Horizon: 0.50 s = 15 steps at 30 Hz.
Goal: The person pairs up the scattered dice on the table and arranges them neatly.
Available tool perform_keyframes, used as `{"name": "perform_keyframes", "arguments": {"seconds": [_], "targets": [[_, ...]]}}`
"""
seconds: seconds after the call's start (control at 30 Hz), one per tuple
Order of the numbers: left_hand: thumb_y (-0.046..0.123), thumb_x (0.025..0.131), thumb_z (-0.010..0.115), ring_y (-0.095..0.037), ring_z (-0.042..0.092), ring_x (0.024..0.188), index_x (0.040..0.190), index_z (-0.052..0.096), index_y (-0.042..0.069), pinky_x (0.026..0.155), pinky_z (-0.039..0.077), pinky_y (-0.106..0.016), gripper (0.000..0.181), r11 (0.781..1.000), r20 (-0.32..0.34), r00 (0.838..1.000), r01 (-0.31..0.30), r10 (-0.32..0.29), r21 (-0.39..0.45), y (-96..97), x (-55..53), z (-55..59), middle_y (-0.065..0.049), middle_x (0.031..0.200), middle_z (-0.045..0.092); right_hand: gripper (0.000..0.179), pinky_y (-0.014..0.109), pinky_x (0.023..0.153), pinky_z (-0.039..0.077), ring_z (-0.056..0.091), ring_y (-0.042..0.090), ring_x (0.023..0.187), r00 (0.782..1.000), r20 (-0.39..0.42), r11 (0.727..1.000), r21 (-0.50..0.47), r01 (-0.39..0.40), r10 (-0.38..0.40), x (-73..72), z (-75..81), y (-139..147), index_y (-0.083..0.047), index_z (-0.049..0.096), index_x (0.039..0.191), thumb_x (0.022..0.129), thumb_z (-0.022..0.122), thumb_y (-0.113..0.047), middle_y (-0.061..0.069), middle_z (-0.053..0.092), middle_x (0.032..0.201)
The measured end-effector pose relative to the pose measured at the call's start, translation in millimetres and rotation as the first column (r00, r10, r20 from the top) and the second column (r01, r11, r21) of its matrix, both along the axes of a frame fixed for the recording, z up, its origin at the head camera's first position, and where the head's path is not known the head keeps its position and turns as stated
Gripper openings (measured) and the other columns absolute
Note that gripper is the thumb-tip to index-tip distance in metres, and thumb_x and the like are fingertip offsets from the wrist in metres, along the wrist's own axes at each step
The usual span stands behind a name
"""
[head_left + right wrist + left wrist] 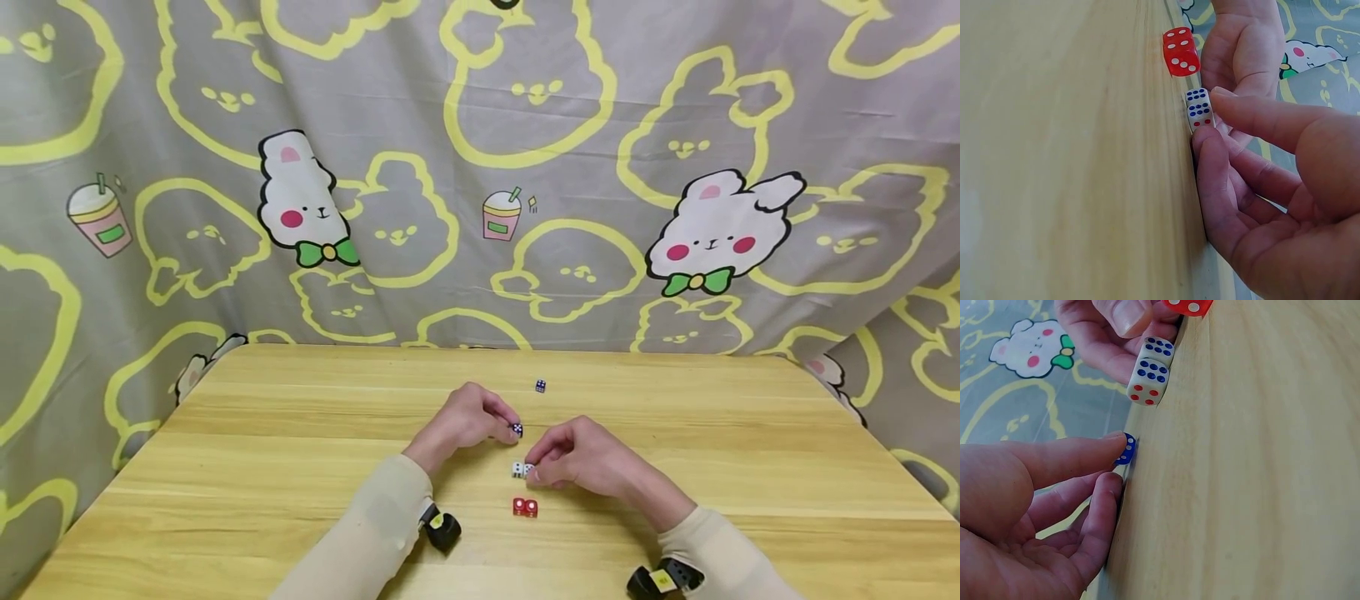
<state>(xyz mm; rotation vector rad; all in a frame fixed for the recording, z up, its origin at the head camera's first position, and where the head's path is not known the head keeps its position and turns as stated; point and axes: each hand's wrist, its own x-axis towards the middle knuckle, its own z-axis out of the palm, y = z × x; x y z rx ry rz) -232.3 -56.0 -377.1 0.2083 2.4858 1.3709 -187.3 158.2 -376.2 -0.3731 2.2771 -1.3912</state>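
My left hand (pixel 467 419) pinches a dark blue die (pixel 517 430) between thumb and fingertips, just over or on the wooden table. In the left wrist view only part of this blue die (pixel 1128 449) shows past the thumb. My right hand (pixel 588 460) holds the right one of two white dice (pixel 517 470), which stand side by side and touch. Blue and red pips mark the white dice (pixel 1198 109) in the right wrist view. Nearer the front, a pair of red dice (pixel 525 507) with white pips sits side by side.
Another blue die (pixel 540 386) lies alone farther back on the wooden table (pixel 262 467). Behind the table's far edge hangs a grey curtain (pixel 420 208) with cartoon figures. Black wrist cameras (pixel 441 528) are strapped over both sleeves.
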Motion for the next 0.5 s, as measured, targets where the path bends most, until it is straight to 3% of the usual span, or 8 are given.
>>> {"name": "perform_keyframes", "arguments": {"seconds": [0.5], "targets": [[0.007, 0.080, 0.092, -0.013, 0.065, 0.082, 0.090, 0.083, 0.012, 0.073, 0.050, -0.023, 0.014, 1.000, -0.008, 1.000, -0.005, 0.005, -0.002, 0.9, 0.1, 0.0, 0.000, 0.084, 0.078, 0.028, 0.031, 0.074, 0.061, 0.068, 0.016, 0.076, 0.999, 0.022, 1.000, -0.015, 0.025, -0.025, 1.4, 4.6, 1.0, -0.001, 0.077, 0.109, 0.089, 0.085, -0.020, 0.005, 0.075, 0.088]]}}
